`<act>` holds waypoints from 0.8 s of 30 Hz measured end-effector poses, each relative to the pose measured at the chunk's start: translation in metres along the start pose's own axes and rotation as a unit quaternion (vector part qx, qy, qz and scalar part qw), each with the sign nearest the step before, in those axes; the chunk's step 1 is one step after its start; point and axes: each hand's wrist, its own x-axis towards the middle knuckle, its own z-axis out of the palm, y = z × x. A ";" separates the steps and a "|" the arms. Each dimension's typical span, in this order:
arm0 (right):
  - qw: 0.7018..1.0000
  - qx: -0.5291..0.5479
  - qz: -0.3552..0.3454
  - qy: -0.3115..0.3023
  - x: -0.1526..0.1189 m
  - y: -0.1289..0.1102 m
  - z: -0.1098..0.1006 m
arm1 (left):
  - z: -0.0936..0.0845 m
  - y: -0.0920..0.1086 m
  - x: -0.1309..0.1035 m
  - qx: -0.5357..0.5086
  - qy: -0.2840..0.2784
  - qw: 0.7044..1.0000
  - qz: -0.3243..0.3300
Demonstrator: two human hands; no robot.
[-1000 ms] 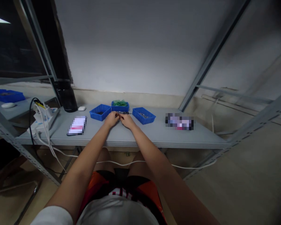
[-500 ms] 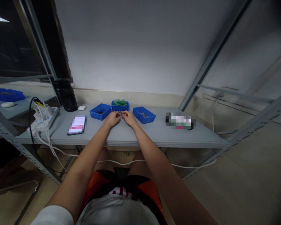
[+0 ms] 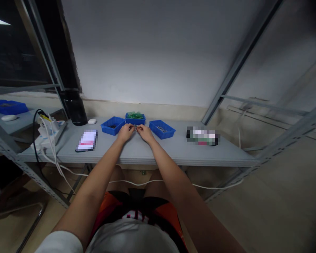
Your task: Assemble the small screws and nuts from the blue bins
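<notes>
My left hand (image 3: pixel 126 132) and my right hand (image 3: pixel 145 133) meet over the grey shelf table, fingers pinched close together. Between and behind the fingertips lie small shiny metal pieces (image 3: pixel 136 127), too small to name; which of them are held I cannot make out. Just behind the hands is a blue bin (image 3: pixel 135 121) of green pieces. Left of my left hand sits a blue bin (image 3: pixel 111 131) with dark small parts. To the right of my right hand, another blue bin (image 3: pixel 165 134) holds silvery small parts.
A phone (image 3: pixel 87 140) lies on the left, a blurred-out device (image 3: pixel 202 136) on the right. At the left end stand a black cylinder (image 3: pixel 76 109), a small white case (image 3: pixel 92 121) and a power strip (image 3: pixel 51 135) with cables. Metal uprights frame the table (image 3: pixel 195 156); a white cable (image 3: pixel 147 182) hangs below its edge.
My fingers have shifted slightly around the shiny pieces, and the left hand sits a touch further left. The bins, phone and other things have stayed put.
</notes>
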 end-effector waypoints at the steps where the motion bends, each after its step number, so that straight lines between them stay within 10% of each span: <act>1: 1.000 0.003 0.001 0.003 0.000 0.000 0.000 | 0.000 -0.001 0.000 -0.001 0.000 1.000 0.001; 24: 0.996 0.082 0.009 0.016 0.000 -0.007 0.001 | 0.001 0.000 -0.002 -0.021 -0.054 0.997 0.046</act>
